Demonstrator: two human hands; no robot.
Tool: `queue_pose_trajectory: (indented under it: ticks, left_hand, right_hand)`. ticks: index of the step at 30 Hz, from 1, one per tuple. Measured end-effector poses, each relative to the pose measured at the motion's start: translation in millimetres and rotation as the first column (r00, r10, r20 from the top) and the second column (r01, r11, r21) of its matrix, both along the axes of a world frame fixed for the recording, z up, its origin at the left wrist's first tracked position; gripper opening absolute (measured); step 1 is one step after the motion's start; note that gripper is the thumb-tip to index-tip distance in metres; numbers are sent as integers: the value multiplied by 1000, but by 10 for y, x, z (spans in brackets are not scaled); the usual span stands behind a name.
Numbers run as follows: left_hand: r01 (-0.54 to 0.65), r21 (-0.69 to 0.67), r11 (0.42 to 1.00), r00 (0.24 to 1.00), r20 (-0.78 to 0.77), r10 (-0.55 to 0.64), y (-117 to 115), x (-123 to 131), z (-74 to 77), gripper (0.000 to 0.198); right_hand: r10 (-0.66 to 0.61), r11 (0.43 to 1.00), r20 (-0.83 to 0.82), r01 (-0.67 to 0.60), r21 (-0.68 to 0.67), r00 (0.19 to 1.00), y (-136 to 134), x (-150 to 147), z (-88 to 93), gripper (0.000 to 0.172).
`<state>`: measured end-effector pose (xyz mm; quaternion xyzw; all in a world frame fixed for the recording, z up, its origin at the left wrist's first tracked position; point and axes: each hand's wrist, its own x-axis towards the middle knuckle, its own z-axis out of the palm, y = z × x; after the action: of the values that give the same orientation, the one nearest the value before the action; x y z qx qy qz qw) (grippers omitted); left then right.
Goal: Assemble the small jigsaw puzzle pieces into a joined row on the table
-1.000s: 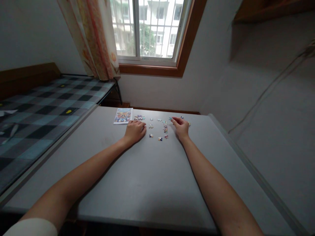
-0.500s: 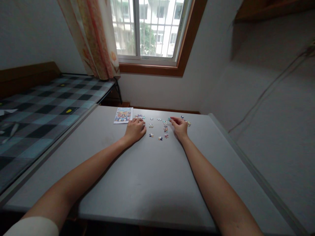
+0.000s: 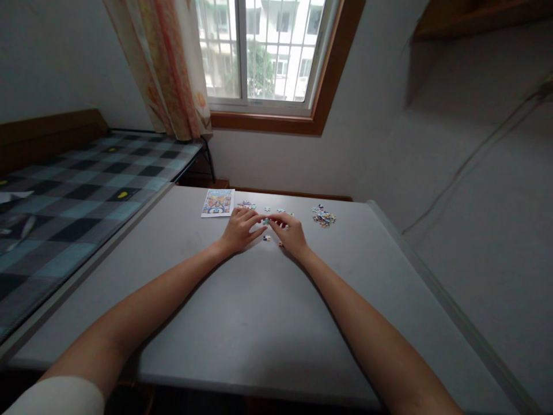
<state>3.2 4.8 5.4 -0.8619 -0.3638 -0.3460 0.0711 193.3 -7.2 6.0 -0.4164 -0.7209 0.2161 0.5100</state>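
Observation:
A teal jigsaw puzzle piece (image 3: pixel 265 221) is pinched in the fingertips of my right hand (image 3: pixel 292 235). My left hand (image 3: pixel 239 230) rests just left of it, its thumb and forefinger apart and their tips close to the piece. Whether the left fingertips touch the piece I cannot make out. Below the hands lies a dark and pale puzzle piece (image 3: pixel 266 238), and another small piece (image 3: pixel 280 244) sits beside the right palm. Beyond the fingers are a pale piece (image 3: pixel 266 209) and a bluish piece (image 3: pixel 280 210). My right hand hides several other pieces.
A printed picture sheet (image 3: pixel 218 203) lies at the table's far left, with a small pile of pieces (image 3: pixel 246 204) beside it. To the right is a larger pile of pieces (image 3: pixel 324 217). A bed with a checked cover (image 3: pixel 129 167) stands left of the grey table (image 3: pixel 242 323).
My right hand has moved left with the teal piece, from near the right pile to my left hand. The left hand's thumb and forefinger have spread towards the piece.

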Motion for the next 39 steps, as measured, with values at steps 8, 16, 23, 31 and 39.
queue_pose_trajectory:
  ticks: [8, 16, 23, 31, 39]
  left_hand:
    - [15, -3, 1000, 1000, 17, -15, 14, 9, 0, 23]
    - [42, 30, 999, 995, 86, -44, 50, -4, -29, 24]
    - [107, 48, 993, 989, 98, -111, 67, -4, -53, 21]
    - [130, 32, 991, 983, 126, -133, 63, -7, -51, 19]
    - [105, 3, 994, 981, 161, -104, 42, 5, -37, 20]
  right_hand:
    - [1, 1000, -23, -1, -5, 1000, 3, -6, -33, 19]
    - [-52, 986, 170, 24, 162, 984, -21, 35, -42, 21]
    - [-94, 966, 288, 17, 256, 953, -19, 60, -63, 22]
    - [-123, 959, 356, 18, 284, 926, -29, 81, -50, 23]
    - [-139, 956, 368, 28, 291, 919, -25, 82, -68, 23]
